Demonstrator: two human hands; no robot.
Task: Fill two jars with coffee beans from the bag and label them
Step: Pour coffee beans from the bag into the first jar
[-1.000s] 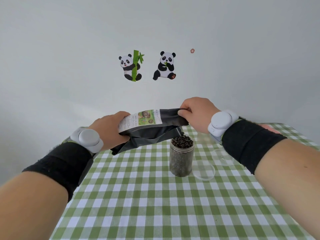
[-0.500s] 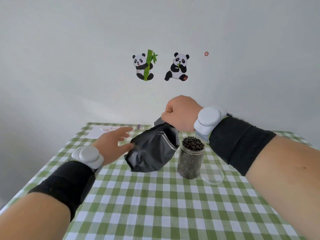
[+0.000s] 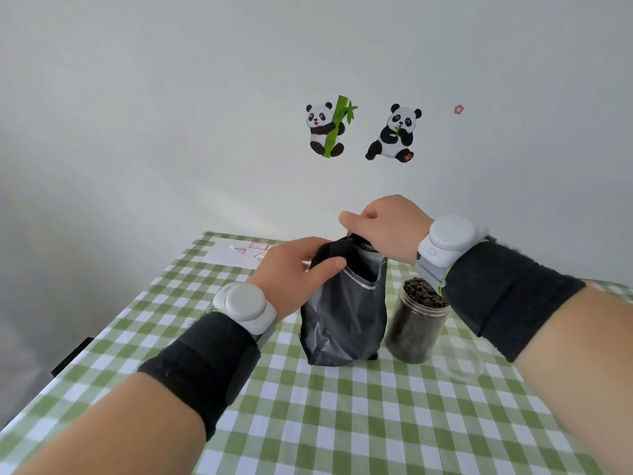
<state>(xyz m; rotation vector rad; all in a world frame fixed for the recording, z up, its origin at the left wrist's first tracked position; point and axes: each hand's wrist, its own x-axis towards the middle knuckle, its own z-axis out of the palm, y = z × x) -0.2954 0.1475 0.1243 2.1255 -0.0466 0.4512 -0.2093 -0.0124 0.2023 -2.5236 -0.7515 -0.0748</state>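
A dark grey coffee bag (image 3: 346, 317) stands upright on the green checked tablecloth (image 3: 342, 416), its mouth open at the top. My left hand (image 3: 294, 269) holds the bag's upper left edge, thumb across the front. My right hand (image 3: 387, 228) pinches the top rim from behind. Just right of the bag stands a clear jar (image 3: 416, 323), uncapped and full of coffee beans to the rim. A clear round lid (image 3: 460, 363) lies flat on the cloth to the jar's right. No second jar is visible.
A white label sheet (image 3: 236, 252) with red marks lies at the table's far left corner. The wall close behind carries two panda stickers (image 3: 363, 132). The table's left edge drops off beside my left forearm.
The bag went from tilted over the jar to hanging from my right hand, then to standing upright on the cloth. My left hand let go and has taken the bag's top again.
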